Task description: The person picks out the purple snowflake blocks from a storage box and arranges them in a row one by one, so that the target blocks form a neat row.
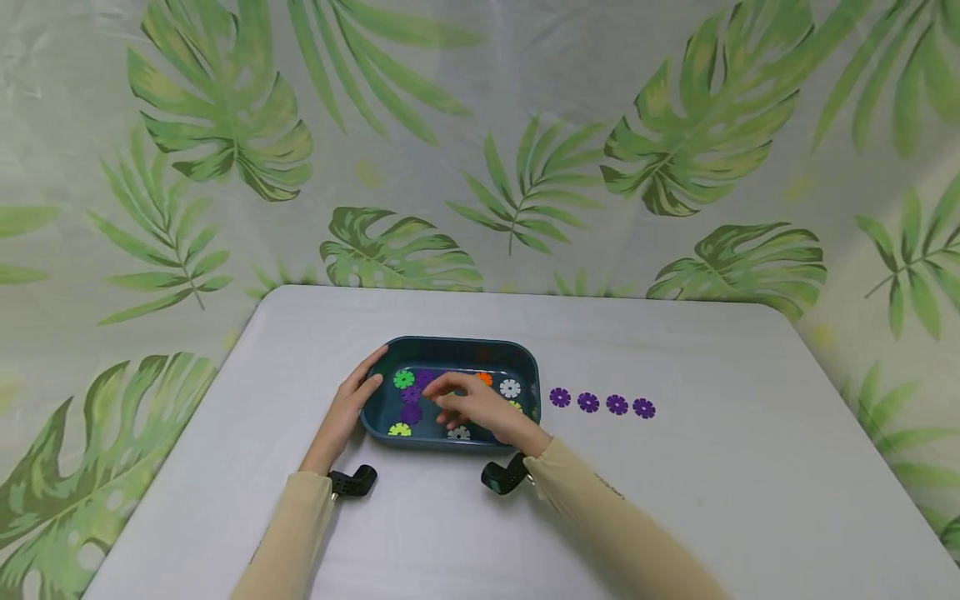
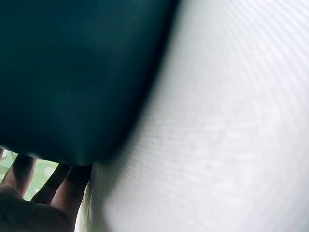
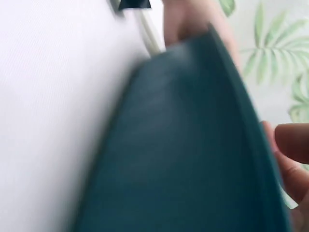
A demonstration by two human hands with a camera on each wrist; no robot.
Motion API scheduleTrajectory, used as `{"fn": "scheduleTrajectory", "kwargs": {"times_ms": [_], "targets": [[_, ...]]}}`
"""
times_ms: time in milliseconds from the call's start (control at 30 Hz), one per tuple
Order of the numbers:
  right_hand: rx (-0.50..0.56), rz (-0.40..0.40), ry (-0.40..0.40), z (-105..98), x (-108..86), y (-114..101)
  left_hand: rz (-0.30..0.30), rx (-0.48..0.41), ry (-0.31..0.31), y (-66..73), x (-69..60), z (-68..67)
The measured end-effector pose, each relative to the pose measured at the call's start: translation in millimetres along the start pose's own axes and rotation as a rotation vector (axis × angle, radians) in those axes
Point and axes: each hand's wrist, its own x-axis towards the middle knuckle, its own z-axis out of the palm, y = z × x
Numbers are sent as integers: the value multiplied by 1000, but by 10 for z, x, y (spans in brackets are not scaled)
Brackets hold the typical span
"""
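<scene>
A dark teal tray [image 1: 450, 444] holds several notched plastic discs. My left hand [image 1: 351, 410] grips its left end, the thumb over the rim; in the left wrist view its fingers [image 2: 72, 193] show beside the tray wall. Above the inside of the tray hovers my right hand [image 1: 472, 404], fingers loosely bent, with nothing visible held between them. Its fingertips are nearest a purple disc [image 1: 411, 393]. Around it lie another purple disc [image 1: 410, 414], a green disc [image 1: 403, 379] and a yellow-green disc [image 1: 400, 430]. In the right wrist view the tray wall [image 3: 178, 145] hides part of this hand.
Right of the tray, several purple discs [image 1: 588, 402] lie in a row on the white tablecloth [image 1: 720, 467]. Inside the tray's right part are a white disc [image 1: 510, 388], an orange disc [image 1: 485, 379] and a grey disc [image 1: 459, 433]. A leaf-patterned curtain [image 1: 525, 167] hangs behind the table.
</scene>
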Motion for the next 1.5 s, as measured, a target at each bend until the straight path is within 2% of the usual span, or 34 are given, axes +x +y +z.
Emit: {"fn": "scheduleTrajectory", "kwargs": {"times_ms": [67, 300, 633, 1033, 1233, 1367, 1500], "targets": [[-7, 29, -23, 113, 83, 12, 2, 11, 6, -60, 18, -5], [-103, 82, -61, 315, 277, 36, -6, -9, -19, 224, -68, 26], [-286, 89, -22, 403, 347, 37, 3, -11, -24, 233, -65, 20], [-342, 29, 23, 394, 330, 82, 1, -21, -21, 233, -66, 32], [-370, 40, 51, 380, 322, 83, -9, -18, -17, 230, -67, 34], [-358, 61, 74, 350, 300, 84, -16, -18, -15, 224, -70, 37], [-293, 60, 102, 259, 259, 102, -19, -20, -13, 219, -75, 40]]}}
